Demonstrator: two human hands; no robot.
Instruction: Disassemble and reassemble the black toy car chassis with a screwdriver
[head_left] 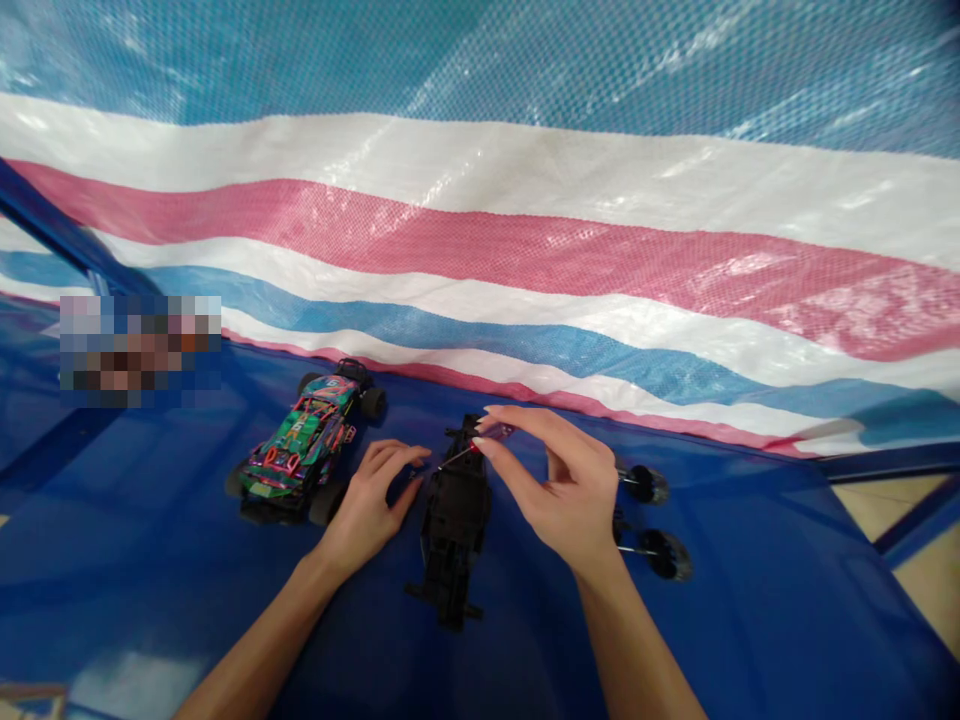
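Observation:
A black toy car chassis [454,525] without wheels lies on the blue table [150,560] between my hands. My right hand [559,490] hovers over its far end and pinches a small red part [496,432] with thin wires between the fingertips. My left hand [375,495] rests on the table just left of the chassis with its fingers curled; what they hold, if anything, is hidden. A complete toy race car [304,450] with a green and pink body stands to the left of my left hand.
Two loose black wheels on axles [651,520] lie right of my right hand. A striped blue, white and red tarpaulin [525,240] rises behind the table. The table's right edge [885,560] meets a beige floor at the far right.

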